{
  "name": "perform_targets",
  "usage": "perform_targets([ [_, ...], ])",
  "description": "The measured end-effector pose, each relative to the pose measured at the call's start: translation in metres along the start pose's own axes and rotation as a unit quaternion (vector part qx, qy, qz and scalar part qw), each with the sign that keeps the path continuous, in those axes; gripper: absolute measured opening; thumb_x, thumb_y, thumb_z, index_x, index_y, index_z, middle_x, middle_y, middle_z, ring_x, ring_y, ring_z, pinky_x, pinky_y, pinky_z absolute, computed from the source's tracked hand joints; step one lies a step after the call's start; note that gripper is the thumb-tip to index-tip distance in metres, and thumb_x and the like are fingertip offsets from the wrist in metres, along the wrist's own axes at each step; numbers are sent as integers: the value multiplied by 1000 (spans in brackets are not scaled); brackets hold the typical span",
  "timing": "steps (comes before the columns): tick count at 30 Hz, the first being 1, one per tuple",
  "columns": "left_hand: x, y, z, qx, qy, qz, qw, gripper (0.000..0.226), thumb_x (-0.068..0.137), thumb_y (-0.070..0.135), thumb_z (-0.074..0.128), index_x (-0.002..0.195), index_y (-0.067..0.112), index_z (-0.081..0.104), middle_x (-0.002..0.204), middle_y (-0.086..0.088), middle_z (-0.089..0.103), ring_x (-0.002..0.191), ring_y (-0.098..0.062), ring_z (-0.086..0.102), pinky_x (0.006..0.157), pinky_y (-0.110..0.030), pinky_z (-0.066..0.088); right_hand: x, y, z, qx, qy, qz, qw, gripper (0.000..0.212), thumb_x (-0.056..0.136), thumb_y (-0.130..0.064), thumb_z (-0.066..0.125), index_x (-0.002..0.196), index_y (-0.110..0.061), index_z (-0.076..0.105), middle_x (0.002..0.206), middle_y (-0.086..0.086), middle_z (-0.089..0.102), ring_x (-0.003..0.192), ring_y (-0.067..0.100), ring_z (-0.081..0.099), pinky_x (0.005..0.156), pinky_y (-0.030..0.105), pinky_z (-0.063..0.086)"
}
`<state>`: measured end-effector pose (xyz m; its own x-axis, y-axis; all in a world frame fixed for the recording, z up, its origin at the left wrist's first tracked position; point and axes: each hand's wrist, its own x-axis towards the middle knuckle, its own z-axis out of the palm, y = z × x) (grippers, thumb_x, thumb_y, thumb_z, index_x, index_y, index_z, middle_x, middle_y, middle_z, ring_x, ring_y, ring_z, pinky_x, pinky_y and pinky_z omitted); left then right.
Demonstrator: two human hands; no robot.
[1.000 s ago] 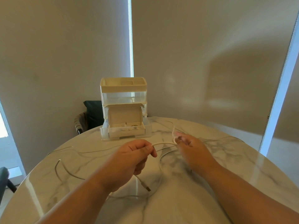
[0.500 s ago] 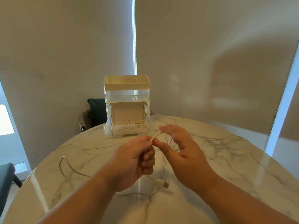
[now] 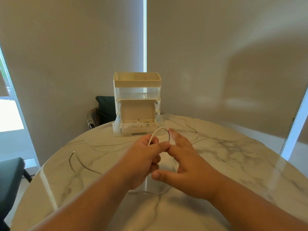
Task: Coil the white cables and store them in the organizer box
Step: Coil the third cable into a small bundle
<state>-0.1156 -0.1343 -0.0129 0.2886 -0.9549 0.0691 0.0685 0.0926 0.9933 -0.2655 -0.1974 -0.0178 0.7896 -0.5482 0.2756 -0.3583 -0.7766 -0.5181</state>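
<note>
cable (image 3: 159, 130): white | organizer box (image 3: 137, 104): cream, clear tier | table (image 3: 233, 164): white marble, grey veins

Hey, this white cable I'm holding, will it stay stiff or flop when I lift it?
Probably floppy but slightly springy: the cable holds a small arch above the left hand gripping it, while its slack trails in loose curves across the table. Likely light, since a pinch carries it. It may slide easily on that glossy top.
</note>
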Motion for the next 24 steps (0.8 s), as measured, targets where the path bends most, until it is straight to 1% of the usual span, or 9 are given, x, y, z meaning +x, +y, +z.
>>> perform_targets([
  [3,-2,8,-2,-224,-44,-53,972,19,97,23,53,80,14,50,65,1,38,52,-9,34,46,-22,30,3,6,5,37,15,9,999,64,74,-65,72,131,-58,43,162,-20,5,148,1,7,119,36,29],
  [5,-2,12,-3,-290,-63,-33,954,13,92,22,50,83,13,50,66,1,37,52,-9,33,47,-23,31,6,10,9,74,18,3,997,38,82,-59,66,118,-52,57,161,-16,17,145,-1,19,112,31,38],
  [6,-2,14,-3,-302,-67,-19,951,10,89,21,50,85,12,51,67,0,38,53,-10,34,48,-23,31,8,11,12,71,20,-7,997,30,85,-61,59,109,-45,65,160,-13,24,144,-1,22,112,30,37],
  [10,-1,15,-3,-317,-69,3,946,20,84,19,53,100,7,54,70,-3,43,60,-13,42,53,-26,39,14,16,20,51,19,-35,998,52,82,-68,40,90,-28,72,155,-10,33,134,-2,37,112,31,36],
  [13,0,13,-6,-340,-74,-8,938,26,94,17,46,114,4,57,74,-4,50,63,-14,48,56,-27,45,13,18,19,69,14,-51,996,30,88,-60,54,93,-36,71,146,-15,41,126,-4,43,106,33,43],
  [15,-1,12,-7,-328,-88,-16,940,26,98,19,45,112,5,61,73,-4,52,62,-14,52,56,-27,49,12,19,19,179,23,-31,983,20,84,-54,67,99,-41,69,128,-17,54,116,-2,52,99,35,49],
  [17,-3,12,-5,-250,-106,-23,962,24,95,25,48,99,9,66,68,-3,51,58,-13,52,57,-28,49,15,25,19,325,55,-12,944,38,79,-55,64,101,-24,69,112,-4,63,108,14,60,98,52,49],
  [20,-9,7,0,-82,-144,-21,986,30,92,33,49,87,14,71,60,-1,43,51,-12,41,59,-31,40,19,33,16,451,17,12,892,91,77,-77,50,113,6,59,102,19,62,103,37,58,103,64,41],
  [24,-11,5,3,-3,-165,-54,985,29,94,34,50,94,9,64,56,2,37,49,-11,31,54,-28,33,17,24,9,527,0,88,845,106,76,-89,24,99,8,59,84,20,52,77,30,55,75,44,46],
])
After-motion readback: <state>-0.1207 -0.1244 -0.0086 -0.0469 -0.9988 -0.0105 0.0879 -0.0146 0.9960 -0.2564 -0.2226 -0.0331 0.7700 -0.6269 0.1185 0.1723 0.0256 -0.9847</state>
